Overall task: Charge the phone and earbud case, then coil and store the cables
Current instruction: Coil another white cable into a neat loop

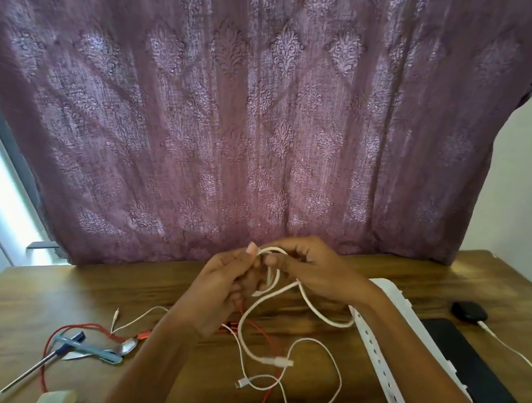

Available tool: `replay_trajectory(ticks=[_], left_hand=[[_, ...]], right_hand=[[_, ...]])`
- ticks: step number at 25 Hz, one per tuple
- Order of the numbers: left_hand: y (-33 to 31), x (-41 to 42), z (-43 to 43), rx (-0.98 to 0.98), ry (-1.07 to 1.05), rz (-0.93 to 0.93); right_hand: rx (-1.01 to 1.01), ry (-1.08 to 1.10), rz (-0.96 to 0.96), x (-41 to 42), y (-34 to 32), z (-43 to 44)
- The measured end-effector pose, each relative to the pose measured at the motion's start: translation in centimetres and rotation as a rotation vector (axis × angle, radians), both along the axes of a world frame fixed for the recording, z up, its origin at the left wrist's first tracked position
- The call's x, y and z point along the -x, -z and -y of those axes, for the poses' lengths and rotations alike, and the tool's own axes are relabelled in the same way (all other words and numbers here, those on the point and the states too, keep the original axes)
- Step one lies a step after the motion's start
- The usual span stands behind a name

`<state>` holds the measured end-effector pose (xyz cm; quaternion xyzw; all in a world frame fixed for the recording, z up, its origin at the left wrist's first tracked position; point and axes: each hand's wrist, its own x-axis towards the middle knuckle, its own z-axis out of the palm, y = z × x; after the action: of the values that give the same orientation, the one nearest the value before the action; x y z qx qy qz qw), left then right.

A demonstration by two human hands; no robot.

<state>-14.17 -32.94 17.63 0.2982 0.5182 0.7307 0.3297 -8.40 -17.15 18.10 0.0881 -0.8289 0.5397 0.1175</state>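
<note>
Looks like the coiling stage to me. Both hands are up over the table point(22, 291). The left hand point(221, 281) pinches the white cable point(273, 250) with the thumb on top, and the right hand point(313, 271) has its fingers curled round the same small loop, so both are gripping it. The rest of that cable drops down and wanders over the wood in loose bends. If it were me, I'd keep every loop the same size, feed the slack in gently without twisting, and lift it clear of the red cable point(48, 352) it crosses so nothing gets dragged along. No sharp bend at the plug either. The phone point(467, 360) and earbud case point(469, 311) sit off to the right past the power strip point(382, 358), each with a white lead running up to it. I can't tell if those plugs are properly seated or if anything is actually charging. The right forearm covers part of the strip, so what's plugged in there is hidden. The tangle under the left arm is hard to sort out, too.
</note>
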Motion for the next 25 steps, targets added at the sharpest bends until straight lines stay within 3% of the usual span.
replay_trajectory(ticks=[3, 6, 9, 13, 15, 17, 21, 25], left_hand=[[0.2, 0.2, 0.0, -0.086, 0.012, 0.164], [0.4, 0.1, 0.1, -0.031, 0.002, 0.109], [0.8, 0.5, 0.0, 0.155, -0.103, -0.192], [0.7, 1.4, 0.2, 0.483, -0.354, -0.88], [0.5, 1.5, 0.3, 0.554, -0.407, -1.083], [0.2, 1.3, 0.0, 0.574, -0.4, -1.159], [-0.4, 1.1, 0.3, 0.568, -0.307, -0.93], [-1.0, 0.8, 1.0, 0.357, -0.185, -0.313]], right_hand=[[0.112, -0.01, 0.049, 0.1, 0.3, 0.0], [0.104, 0.084, 0.034, 0.5, 0.7, 0.0], [-0.019, 0.166, -0.018, 0.7, 1.2, -0.1], [-0.177, 0.239, -0.02, 0.5, 0.8, 0.0], [-0.275, 0.26, -0.026, 0.4, 0.6, 0.1], [-0.338, 0.29, -0.027, 0.5, 0.4, 0.4], [-0.299, 0.28, -0.029, 0.4, 0.6, 0.4], [-0.148, 0.256, -0.037, 0.1, 0.7, 0.5]])
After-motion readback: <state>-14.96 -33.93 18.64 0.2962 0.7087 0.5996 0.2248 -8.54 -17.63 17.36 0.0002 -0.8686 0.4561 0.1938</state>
